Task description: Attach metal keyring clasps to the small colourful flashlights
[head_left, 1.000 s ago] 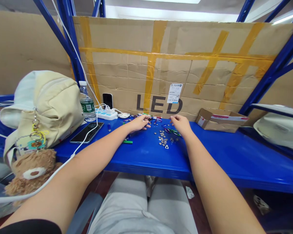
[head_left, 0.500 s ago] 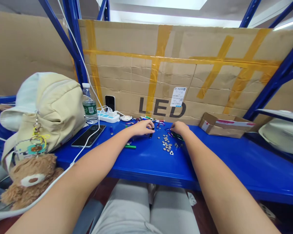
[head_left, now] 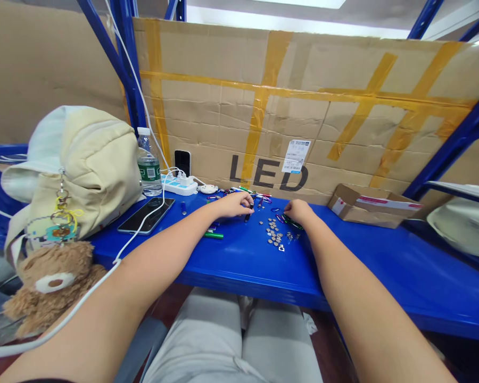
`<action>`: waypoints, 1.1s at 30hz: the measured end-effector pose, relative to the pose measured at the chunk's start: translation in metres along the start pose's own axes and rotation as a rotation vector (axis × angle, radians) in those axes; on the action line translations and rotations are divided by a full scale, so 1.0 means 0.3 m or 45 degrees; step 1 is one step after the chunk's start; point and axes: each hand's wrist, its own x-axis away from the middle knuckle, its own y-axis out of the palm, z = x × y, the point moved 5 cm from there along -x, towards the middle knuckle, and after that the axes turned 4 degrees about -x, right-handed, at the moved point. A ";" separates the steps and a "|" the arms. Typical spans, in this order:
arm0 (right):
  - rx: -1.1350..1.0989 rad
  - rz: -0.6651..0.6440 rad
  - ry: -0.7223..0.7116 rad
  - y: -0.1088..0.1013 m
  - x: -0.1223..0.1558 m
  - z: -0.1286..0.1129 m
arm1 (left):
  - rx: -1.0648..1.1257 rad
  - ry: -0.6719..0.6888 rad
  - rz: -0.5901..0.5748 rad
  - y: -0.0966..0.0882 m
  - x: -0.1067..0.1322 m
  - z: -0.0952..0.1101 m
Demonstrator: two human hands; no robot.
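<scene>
On the blue counter (head_left: 243, 260): one green tube (head_left: 214, 235), then a cluster of metal discs (head_left: 274, 236), too tiny to count. Beyond, left hand (head_left: 233, 205) curls over one dark tube (head_left: 247, 216), right hand (head_left: 299, 211) rests curled on green clips (head_left: 291, 222); grip unclear for both.

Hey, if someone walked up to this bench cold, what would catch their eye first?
The big cardboard sheet, printed LED and crossed with yellow tape, fills the back of the blue shelf. At mid shelf the left hand and right hand rest among small coloured tubes and a cluster of little metal discs. On the left sits a cream backpack with a brown teddy bear below it.
</scene>
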 end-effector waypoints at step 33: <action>-1.067 0.068 -0.335 -0.069 0.149 -0.294 | 0.100 0.069 0.041 0.017 -0.005 0.004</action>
